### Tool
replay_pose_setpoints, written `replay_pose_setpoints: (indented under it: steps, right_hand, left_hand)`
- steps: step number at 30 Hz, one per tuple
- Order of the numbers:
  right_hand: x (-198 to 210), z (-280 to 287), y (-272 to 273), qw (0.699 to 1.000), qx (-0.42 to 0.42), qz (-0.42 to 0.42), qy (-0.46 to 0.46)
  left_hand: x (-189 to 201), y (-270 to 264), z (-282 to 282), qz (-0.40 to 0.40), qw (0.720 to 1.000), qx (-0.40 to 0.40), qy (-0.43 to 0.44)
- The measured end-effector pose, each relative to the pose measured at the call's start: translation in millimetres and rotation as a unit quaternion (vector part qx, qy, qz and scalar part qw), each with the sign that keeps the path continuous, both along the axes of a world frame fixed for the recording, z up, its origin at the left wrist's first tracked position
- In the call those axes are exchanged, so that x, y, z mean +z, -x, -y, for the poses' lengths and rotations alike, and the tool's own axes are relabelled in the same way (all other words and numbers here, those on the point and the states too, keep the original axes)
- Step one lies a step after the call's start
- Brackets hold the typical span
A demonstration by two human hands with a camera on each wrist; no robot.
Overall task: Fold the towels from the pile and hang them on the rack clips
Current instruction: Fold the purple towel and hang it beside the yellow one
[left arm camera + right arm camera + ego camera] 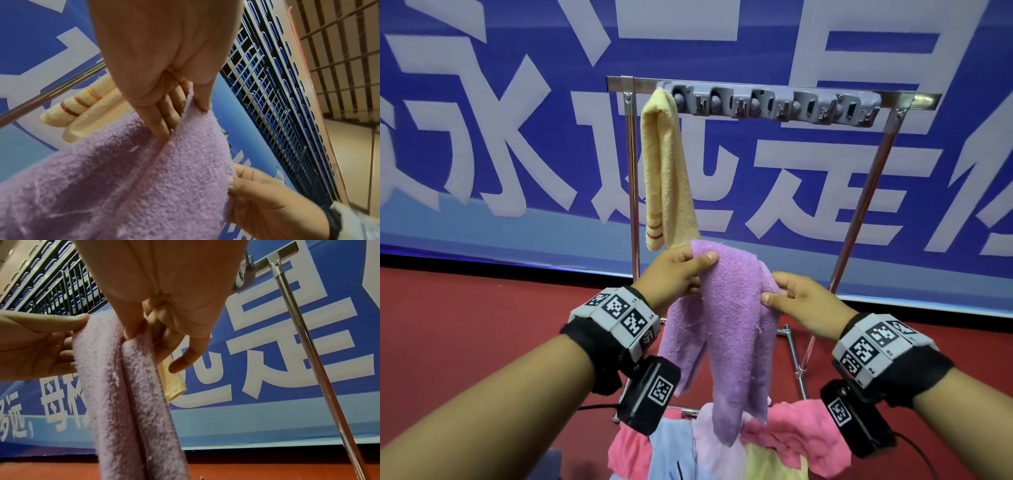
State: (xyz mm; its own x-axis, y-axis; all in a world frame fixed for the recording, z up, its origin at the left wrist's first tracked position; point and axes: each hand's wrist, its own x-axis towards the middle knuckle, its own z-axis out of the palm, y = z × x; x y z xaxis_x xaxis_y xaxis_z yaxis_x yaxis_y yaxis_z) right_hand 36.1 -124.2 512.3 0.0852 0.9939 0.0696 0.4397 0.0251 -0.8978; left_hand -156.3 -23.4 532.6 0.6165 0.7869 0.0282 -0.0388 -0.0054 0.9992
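A purple towel hangs folded lengthwise between both hands, below the rack. My left hand pinches its top left fold, thumb over the front, as the left wrist view shows. My right hand pinches the right fold lower down, thumb on the cloth. A yellow towel with orange stripes hangs from the leftmost clip of the grey clip bar on the metal rack. The other clips hold nothing. A pile of towels, pink, light blue and yellow, lies below the hands.
A blue banner with large white characters stands behind the rack. The floor is red. The rack's right post rises close to my right hand. Railings and blue seats show above the banner.
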Motion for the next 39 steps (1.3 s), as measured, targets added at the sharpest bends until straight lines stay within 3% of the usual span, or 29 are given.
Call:
replay_pose_setpoints:
  steps: [4, 8, 14, 18, 23, 27, 31, 36, 39]
  right_hand:
    - [-2, 2, 1, 0.993, -0.048, -0.101, -0.027]
    - [-1, 5, 3, 0.991, -0.078, -0.072, -0.081]
    - [-6, -2, 11, 0.99, -0.112, 0.016, -0.086]
    - [-3, -2, 15, 0.993, -0.084, -0.021, -0.078]
    - [-5, -1, 14, 0.996, -0.083, 0.001, -0.042]
    - [-4, -4, 19, 0.99, -0.096, -0.078, -0.07]
    - [-4, -9, 20, 0.98, -0.168, 0.037, -0.103]
    - [3, -10, 29, 0.984, -0.107, -0.13, -0.05]
    - [3, -11, 36, 0.979, -0.082, -0.187, -0.032]
  left_hand:
    - [6, -2, 3, 0.025, 0.999, -0.04, -0.005]
    - [9, -3, 2, 0.028, 0.999, -0.042, -0.008]
    - [8, -3, 0, 0.031, 0.999, -0.039, 0.004]
    - [8, -1, -1, 0.034, 0.999, -0.041, -0.002]
    - [5, -1, -1, 0.036, 0.998, -0.044, -0.006]
    - [2, -3, 1, 0.044, 0.998, -0.048, -0.005]
    - [-1, -3, 0, 0.021, 0.999, -0.044, -0.016]
    - [-4, -3, 1, -0.018, 0.999, -0.022, -0.015]
    - [-7, -4, 3, -0.028, 0.999, -0.024, -0.003]
